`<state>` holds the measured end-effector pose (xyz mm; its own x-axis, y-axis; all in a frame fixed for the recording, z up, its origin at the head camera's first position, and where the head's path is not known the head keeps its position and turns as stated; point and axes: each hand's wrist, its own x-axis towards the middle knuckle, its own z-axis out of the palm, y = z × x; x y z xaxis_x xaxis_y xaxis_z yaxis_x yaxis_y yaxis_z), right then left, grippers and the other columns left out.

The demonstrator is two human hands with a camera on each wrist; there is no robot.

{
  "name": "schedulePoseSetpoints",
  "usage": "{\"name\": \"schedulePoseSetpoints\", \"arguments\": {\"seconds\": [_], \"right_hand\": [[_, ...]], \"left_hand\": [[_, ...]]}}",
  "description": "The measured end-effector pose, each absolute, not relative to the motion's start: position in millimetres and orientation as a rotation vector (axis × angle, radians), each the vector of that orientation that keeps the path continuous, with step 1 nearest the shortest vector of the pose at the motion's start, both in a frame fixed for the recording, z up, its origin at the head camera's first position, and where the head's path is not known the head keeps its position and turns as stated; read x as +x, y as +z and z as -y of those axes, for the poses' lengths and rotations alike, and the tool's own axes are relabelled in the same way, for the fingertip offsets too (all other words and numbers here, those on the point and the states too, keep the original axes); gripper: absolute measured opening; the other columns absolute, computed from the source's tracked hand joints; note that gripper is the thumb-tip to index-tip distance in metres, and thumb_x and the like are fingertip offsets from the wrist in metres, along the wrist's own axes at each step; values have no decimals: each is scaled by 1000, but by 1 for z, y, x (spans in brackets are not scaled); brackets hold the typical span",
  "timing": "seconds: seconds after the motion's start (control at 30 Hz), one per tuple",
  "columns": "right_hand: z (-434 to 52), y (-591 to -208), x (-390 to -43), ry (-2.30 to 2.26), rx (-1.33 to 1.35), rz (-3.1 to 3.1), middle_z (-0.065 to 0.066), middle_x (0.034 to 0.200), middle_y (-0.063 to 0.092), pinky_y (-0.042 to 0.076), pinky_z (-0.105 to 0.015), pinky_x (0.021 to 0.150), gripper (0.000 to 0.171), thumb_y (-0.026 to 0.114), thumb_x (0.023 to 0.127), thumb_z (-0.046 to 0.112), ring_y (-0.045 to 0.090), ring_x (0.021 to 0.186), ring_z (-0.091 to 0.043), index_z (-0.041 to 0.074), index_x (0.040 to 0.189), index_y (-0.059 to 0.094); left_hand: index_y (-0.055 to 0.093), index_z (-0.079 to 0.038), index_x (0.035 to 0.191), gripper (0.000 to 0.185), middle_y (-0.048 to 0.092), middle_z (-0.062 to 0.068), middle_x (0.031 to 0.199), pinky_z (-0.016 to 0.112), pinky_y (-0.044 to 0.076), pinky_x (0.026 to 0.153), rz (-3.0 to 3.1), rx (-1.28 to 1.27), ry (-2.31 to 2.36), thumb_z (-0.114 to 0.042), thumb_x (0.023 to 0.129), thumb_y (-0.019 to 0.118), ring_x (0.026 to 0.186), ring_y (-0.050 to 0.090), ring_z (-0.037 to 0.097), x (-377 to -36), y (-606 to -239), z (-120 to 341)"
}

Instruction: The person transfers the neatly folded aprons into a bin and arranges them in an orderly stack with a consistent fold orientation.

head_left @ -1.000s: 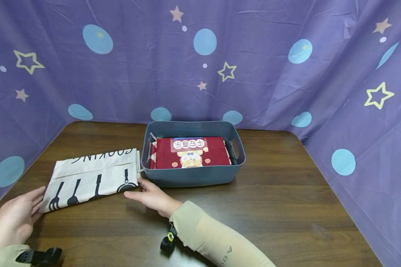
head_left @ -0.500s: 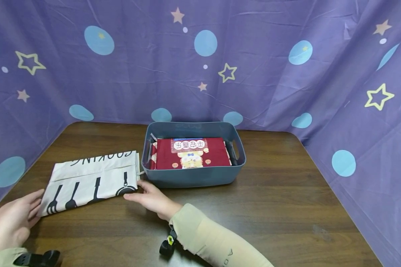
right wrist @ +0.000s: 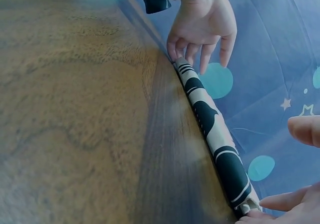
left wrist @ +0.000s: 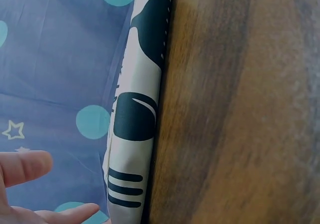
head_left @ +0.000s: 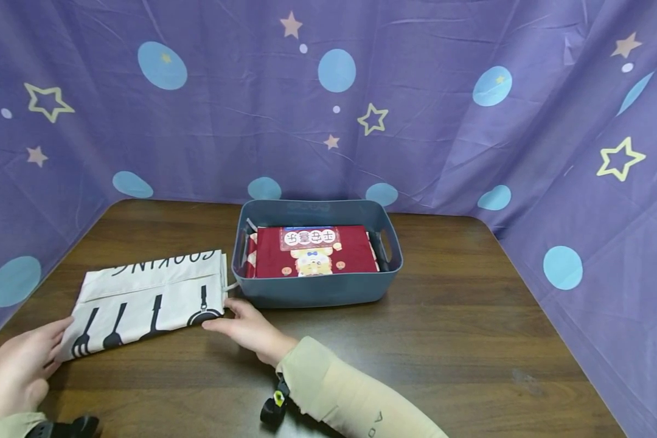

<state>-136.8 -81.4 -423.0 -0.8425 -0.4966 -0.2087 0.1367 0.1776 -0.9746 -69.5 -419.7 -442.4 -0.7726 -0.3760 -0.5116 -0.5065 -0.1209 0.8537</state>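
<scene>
A folded white apron (head_left: 153, 304) with black utensil prints and the word COOKING lies flat at the left of the table, slightly slanted. My left hand (head_left: 22, 365) touches its left end, fingers extended; in the left wrist view the thumb stands apart from the cloth. At the opposite end, my right hand (head_left: 252, 331) rests its fingertips against the near right corner, thumb spread. The right wrist view shows the apron's thick folded front edge (right wrist: 215, 139) between both hands. A pale strap (head_left: 232, 286) sticks out beside the bin.
A blue-grey bin (head_left: 317, 292) with handle cutouts stands just right of the apron, close to its edge. Inside lies a folded dark red cloth (head_left: 274, 255) with a cartoon print. Behind the wooden table (head_left: 460, 340) hangs a purple curtain (head_left: 427, 140).
The apron has slid a little toward me and to the left. My left hand has stayed at its left end, and the right hand has barely shifted. The bin stays put.
</scene>
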Motion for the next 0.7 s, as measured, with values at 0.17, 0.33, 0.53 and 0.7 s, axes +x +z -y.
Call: {"name": "schedulePoseSetpoints", "arguments": {"seconds": [0.17, 0.33, 0.53, 0.7], "right_hand": [[83, -423, -137, -1725, -416, -1973, 5, 123, 62, 41, -24, 100, 44, 72, 88, 16, 51, 113, -5, 8, 129, 62], [86, -423, -140, -1728, -474, -1958, 4, 127, 63, 38, -20, 101, 44, 71, 87, 13, 51, 114, -1, 9, 130, 61], [89, -421, -144, -1682, -487, -2003, 3, 123, 64, 39, -18, 99, 44, 73, 86, 12, 52, 110, -2, 7, 128, 61], [92, -417, -148, -1593, -460, -2087, 2, 127, 62, 40, -20, 103, 50, 74, 85, 16, 52, 115, -4, 7, 132, 59]], "left_hand": [[10, -33, 152, 67, -15, -8, 158, 26, 1, 123, -2058, -1108, 1998, -50, 99, 48, 146, -10, 6, -71, -431, 407], [-2, -18, 156, 88, -10, -14, 159, 41, -3, 125, -2106, -1163, 1931, -54, 96, 52, 146, -7, 4, -81, -447, 420], [2, -19, 157, 77, -4, -10, 163, 41, -4, 125, -2100, -1173, 1982, -47, 100, 46, 150, -3, 11, -93, -457, 432], [5, -19, 157, 62, -14, -7, 164, 33, 7, 126, -2081, -1209, 2025, -37, 106, 36, 153, -9, 19, -107, -454, 436]]}}
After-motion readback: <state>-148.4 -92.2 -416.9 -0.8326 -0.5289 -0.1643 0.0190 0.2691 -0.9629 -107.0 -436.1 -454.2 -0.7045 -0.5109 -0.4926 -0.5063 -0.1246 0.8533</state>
